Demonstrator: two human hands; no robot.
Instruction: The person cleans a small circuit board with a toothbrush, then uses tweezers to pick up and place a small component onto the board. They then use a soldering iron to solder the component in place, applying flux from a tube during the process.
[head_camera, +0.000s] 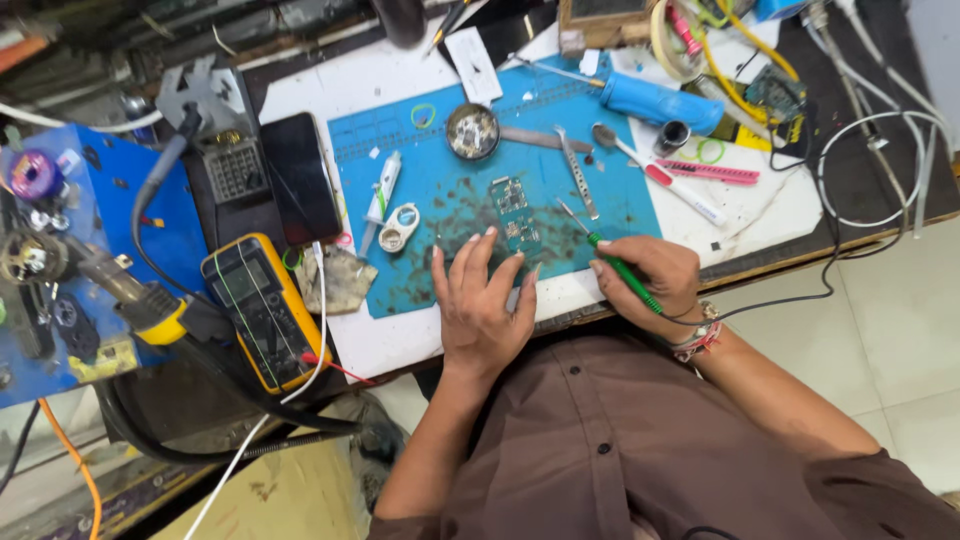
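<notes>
The left hand (482, 305) lies flat on the blue work mat (440, 195), fingers spread and empty, its fingertips touching the near edge of the small circuit board (516, 212), a placing that pins the board against the mat so it cannot slide. The right hand (650, 277) is closed around a green-handled soldering iron (612, 260), held like a pen with the thin tip angled toward the board's right side; its dark cord trails off to the right past the wrist, out of the way of the work. The board sits near the middle of the mat, just beyond both hands, where each can reach it. Tweezers (577, 172) and a round tin (472, 131) of small parts rest on the mat just behind it, close enough for a quick grab. A syringe (382, 195) lies near the mat's left edge. Off the mat to the left, a dark phone (299, 176) lies face up and a yellow multimeter (262, 308) sits beside it, kept apart from the hot tip
</notes>
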